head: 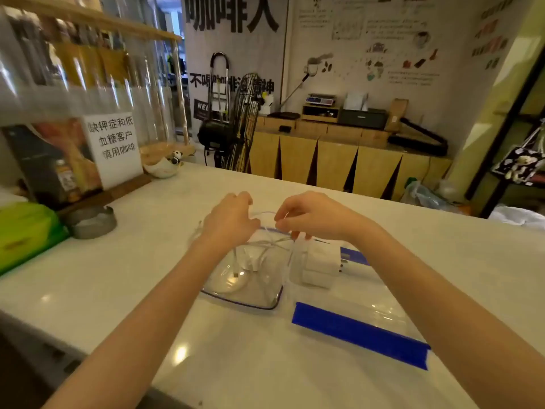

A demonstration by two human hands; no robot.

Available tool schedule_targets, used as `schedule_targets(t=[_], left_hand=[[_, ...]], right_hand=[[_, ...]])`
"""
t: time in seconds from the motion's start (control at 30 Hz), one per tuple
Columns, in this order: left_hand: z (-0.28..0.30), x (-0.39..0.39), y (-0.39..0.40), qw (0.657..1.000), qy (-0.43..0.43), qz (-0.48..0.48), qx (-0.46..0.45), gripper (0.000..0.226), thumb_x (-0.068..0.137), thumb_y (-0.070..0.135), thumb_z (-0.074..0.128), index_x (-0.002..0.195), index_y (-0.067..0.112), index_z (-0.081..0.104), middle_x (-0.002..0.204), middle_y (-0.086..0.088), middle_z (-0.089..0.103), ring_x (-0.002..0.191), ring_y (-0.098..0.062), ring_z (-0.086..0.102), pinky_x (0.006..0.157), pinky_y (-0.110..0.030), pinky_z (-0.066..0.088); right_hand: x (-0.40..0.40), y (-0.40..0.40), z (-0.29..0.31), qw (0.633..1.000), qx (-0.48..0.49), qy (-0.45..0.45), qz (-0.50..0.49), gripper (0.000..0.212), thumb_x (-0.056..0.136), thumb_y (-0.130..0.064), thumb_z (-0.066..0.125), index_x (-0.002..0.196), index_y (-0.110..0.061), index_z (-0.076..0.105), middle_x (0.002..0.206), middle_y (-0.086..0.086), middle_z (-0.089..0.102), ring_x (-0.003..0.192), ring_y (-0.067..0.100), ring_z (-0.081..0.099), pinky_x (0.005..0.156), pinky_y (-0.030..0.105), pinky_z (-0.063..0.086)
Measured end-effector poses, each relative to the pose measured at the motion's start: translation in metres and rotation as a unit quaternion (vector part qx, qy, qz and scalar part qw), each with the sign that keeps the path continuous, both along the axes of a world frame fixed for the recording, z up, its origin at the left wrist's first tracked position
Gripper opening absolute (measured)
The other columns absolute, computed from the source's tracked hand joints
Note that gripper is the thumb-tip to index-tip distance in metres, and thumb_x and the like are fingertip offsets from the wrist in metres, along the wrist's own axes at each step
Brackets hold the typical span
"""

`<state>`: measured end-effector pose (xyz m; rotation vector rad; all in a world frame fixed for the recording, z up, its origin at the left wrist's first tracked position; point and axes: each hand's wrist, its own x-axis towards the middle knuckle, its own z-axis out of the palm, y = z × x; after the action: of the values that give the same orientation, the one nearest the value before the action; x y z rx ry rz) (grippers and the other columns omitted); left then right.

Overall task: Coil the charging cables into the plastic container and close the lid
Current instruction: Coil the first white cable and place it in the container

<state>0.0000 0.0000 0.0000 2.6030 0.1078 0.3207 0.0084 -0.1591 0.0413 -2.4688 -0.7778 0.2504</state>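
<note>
A clear plastic container [267,293] with a thin blue rim stands on the white counter. Thin white charging cables [267,245] loop above it, and their ends hang down inside. My left hand [228,219] grips the cable loops over the container's far left side. My right hand [309,215] pinches the cable between thumb and fingers just above the far right corner. A white charger plug [320,262] lies against the container's right wall. The clear lid with blue clip edges [358,329] lies flat to the right of the container.
A round metal ashtray [91,222] and a green pack [26,234] sit at the counter's left. A wooden sign stand [116,150] and a small ceramic figure [165,168] stand behind them. The counter's near edge runs diagonally at the lower left.
</note>
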Motion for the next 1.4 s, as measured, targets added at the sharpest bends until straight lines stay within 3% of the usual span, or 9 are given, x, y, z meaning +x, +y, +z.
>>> schedule_targets(t=[0.13, 0.27, 0.57, 0.63, 0.77, 1.03, 1.2, 1.27, 1.4], left_hand=[[-0.013, -0.007, 0.013, 0.996, 0.024, 0.047, 0.065, 0.03, 0.085, 0.023, 0.054, 0.108, 0.005, 0.057, 0.11, -0.015, 0.055, 0.096, -0.033, 0.057, 0.078, -0.038, 0.047], [-0.007, -0.008, 0.019, 0.997, 0.041, -0.01, -0.065, 0.021, 0.085, 0.019, 0.056, 0.08, 0.004, 0.069, 0.076, -0.007, 0.068, 0.068, -0.015, 0.06, 0.061, -0.026, 0.045], [0.043, -0.009, 0.0, 0.993, -0.01, -0.089, -0.078, 0.02, 0.089, 0.023, 0.051, 0.09, 0.014, 0.07, 0.076, 0.003, 0.068, 0.075, -0.006, 0.056, 0.071, -0.021, 0.043], [0.054, -0.01, -0.004, 0.989, -0.044, -0.113, -0.08, 0.023, 0.091, 0.023, 0.049, 0.093, 0.013, 0.07, 0.08, 0.003, 0.07, 0.08, -0.005, 0.056, 0.078, -0.022, 0.041], [0.074, -0.015, -0.007, 0.966, -0.093, -0.183, -0.154, 0.02, 0.09, 0.022, 0.05, 0.085, 0.02, 0.068, 0.077, 0.007, 0.072, 0.071, 0.004, 0.062, 0.072, -0.021, 0.043], [0.1, -0.036, -0.024, 0.841, -0.07, -0.337, -0.418, 0.022, 0.09, 0.017, 0.046, 0.081, 0.01, 0.065, 0.069, -0.002, 0.073, 0.071, -0.017, 0.07, 0.068, -0.024, 0.056], [0.098, -0.035, -0.041, 0.707, 0.042, -0.414, -0.572, 0.03, 0.081, 0.025, 0.045, 0.088, 0.012, 0.071, 0.075, -0.004, 0.075, 0.067, -0.014, 0.07, 0.062, -0.024, 0.057], [0.096, -0.034, -0.052, 0.669, 0.085, -0.422, -0.606, 0.036, 0.081, 0.028, 0.043, 0.092, 0.009, 0.072, 0.077, -0.006, 0.075, 0.067, -0.014, 0.07, 0.061, -0.024, 0.057], [0.098, -0.029, -0.072, 0.572, 0.074, -0.441, -0.687, 0.037, 0.084, 0.026, 0.04, 0.09, 0.007, 0.071, 0.076, -0.006, 0.075, 0.064, -0.012, 0.071, 0.059, -0.023, 0.058]], right_hand=[[-0.001, 0.01, -0.005, 0.999, 0.049, -0.023, 0.006, 0.019, 0.086, -0.02, 0.057, 0.103, -0.014, 0.062, 0.089, -0.002, 0.064, 0.071, 0.005, 0.061, 0.071, 0.025, 0.051], [0.0, 0.015, -0.008, 0.996, 0.07, -0.049, 0.008, 0.021, 0.085, -0.015, 0.056, 0.106, -0.014, 0.061, 0.091, 0.002, 0.066, 0.078, 0.011, 0.062, 0.075, 0.027, 0.052], [0.001, 0.009, -0.003, 0.986, 0.095, -0.135, -0.028, 0.026, 0.09, -0.011, 0.048, 0.115, -0.019, 0.051, 0.094, -0.001, 0.062, 0.086, 0.015, 0.059, 0.077, 0.025, 0.047], [0.003, 0.006, 0.0, 0.98, 0.116, -0.155, -0.048, 0.028, 0.09, -0.013, 0.048, 0.117, -0.02, 0.045, 0.096, 0.001, 0.065, 0.086, 0.017, 0.061, 0.079, 0.029, 0.052], [0.006, -0.001, 0.012, 0.961, 0.171, -0.202, -0.083, 0.029, 0.09, -0.019, 0.051, 0.117, -0.018, 0.041, 0.094, -0.001, 0.062, 0.085, 0.019, 0.062, 0.078, 0.04, 0.055], [0.008, -0.013, 0.043, 0.897, 0.333, -0.249, -0.151, 0.021, 0.089, -0.027, 0.052, 0.106, -0.017, 0.047, 0.087, 0.008, 0.066, 0.079, 0.022, 0.062, 0.07, 0.038, 0.05], [0.008, -0.021, 0.044, 0.877, 0.329, -0.311, -0.163, 0.018, 0.091, -0.019, 0.049, 0.095, -0.012, 0.065, 0.081, -0.006, 0.061, 0.082, 0.018, 0.059, 0.075, 0.035, 0.048], [0.009, -0.028, 0.04, 0.866, 0.375, -0.275, -0.18, 0.013, 0.09, -0.018, 0.05, 0.089, -0.019, 0.063, 0.08, -0.009, 0.058, 0.083, 0.015, 0.056, 0.074, 0.03, 0.046], [-0.005, -0.04, 0.033, 0.86, 0.49, -0.077, -0.117, 0.018, 0.092, -0.025, 0.046, 0.093, -0.015, 0.062, 0.08, 0.002, 0.065, 0.074, 0.015, 0.063, 0.065, 0.024, 0.055]])
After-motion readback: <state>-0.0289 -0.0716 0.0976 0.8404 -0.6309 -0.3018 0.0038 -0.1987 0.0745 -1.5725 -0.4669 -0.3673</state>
